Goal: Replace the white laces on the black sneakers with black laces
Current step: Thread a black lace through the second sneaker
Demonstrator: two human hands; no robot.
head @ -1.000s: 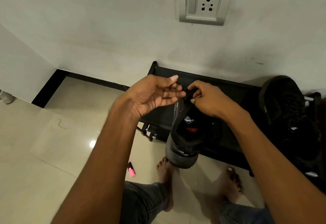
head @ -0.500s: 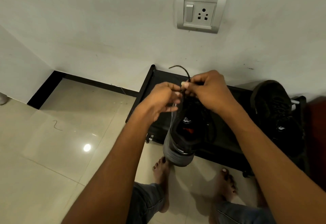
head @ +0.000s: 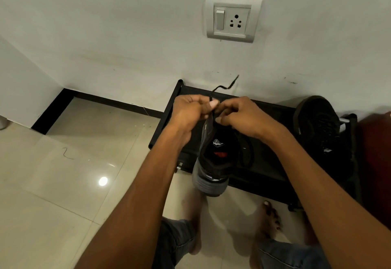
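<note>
Both hands meet at the top of the black mesh sneaker [head: 213,156], which hangs heel-down over the black rack shelf [head: 268,163]. The left hand [head: 188,113] pinches the thin black lace [head: 224,87], its free end rising toward the wall; the right hand [head: 243,117], fingers curled, grips the sneaker's upper edge. Open room lies above.

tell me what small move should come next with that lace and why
Probably pull the black lace further up with the left hand while the right hand steadies the sneaker. The left hand pinches the lace near the shoe's top, and only a short free end sticks up above the fingers.
</note>
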